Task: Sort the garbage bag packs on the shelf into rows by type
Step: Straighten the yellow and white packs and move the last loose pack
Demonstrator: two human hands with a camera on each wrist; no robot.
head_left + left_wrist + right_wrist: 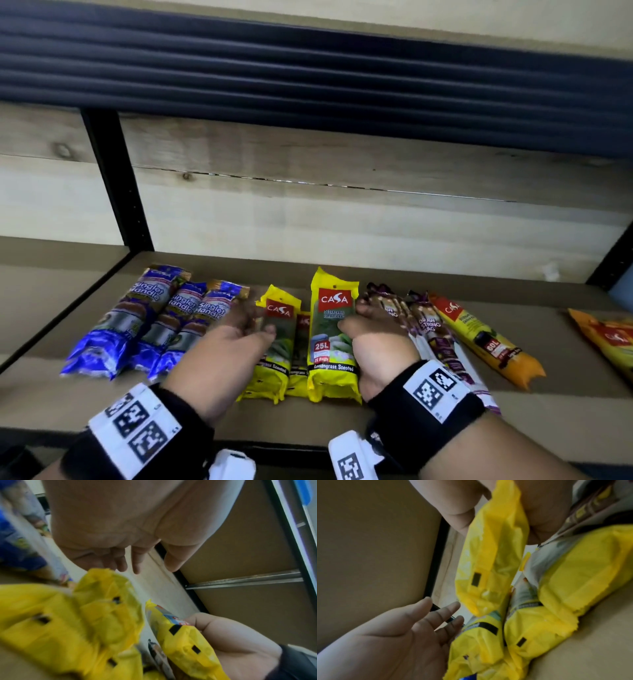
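Note:
Three yellow CASA packs lie mid-shelf. My right hand [354, 318] grips the tallest, the 25L lemongrass pack [329, 370], thumb on its front and fingers behind, holding it up on its edge; the right wrist view shows this pack [491, 561] raised above the other two. My left hand [253, 322] hovers with straight fingers by the left yellow pack [277, 363] and holds nothing; its fingers [135, 568] are spread. A third yellow pack [299, 342] sits between them. Three blue Singlet Handle packs [137, 325] lie at the left. Brown Draw String packs [431, 332] lie right of my right hand.
A long orange-yellow 60L pack [486, 339] lies right of the brown ones, and another orange pack [609, 335] at the far right edge. The wooden shelf board [565, 404] has a black upright post [116, 178] at back left and a dark upper shelf edge [308, 68] overhead.

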